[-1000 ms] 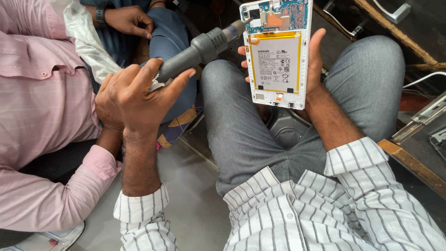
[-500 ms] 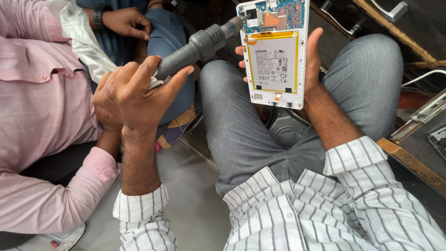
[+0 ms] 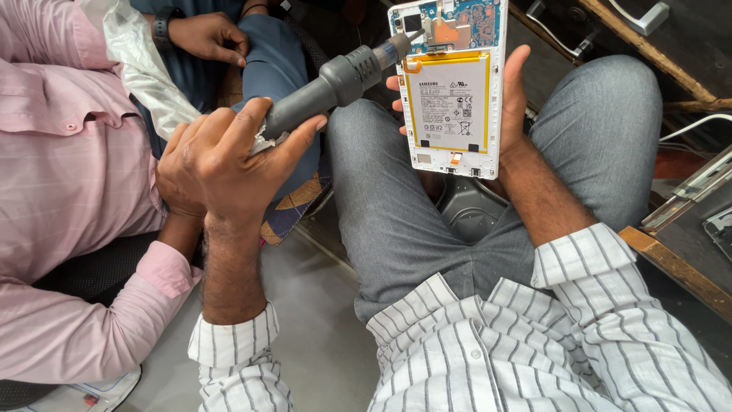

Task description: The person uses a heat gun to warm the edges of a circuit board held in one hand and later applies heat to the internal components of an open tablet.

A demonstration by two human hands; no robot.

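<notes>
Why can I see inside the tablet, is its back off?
Yes, off. The tablet in the right hand shows its battery and circuit board.

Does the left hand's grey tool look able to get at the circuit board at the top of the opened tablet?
Probably yes: the left hand points the grey tool at the circuit board, and its tip looks to be at that edge with nothing between. The right hand grips the tablet lower down.

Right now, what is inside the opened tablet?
Inside the opened tablet, held in the right hand, a big white battery with a yellow edge fills the middle, with a blue circuit board above it. Whatever lies under the battery is hidden.
</notes>
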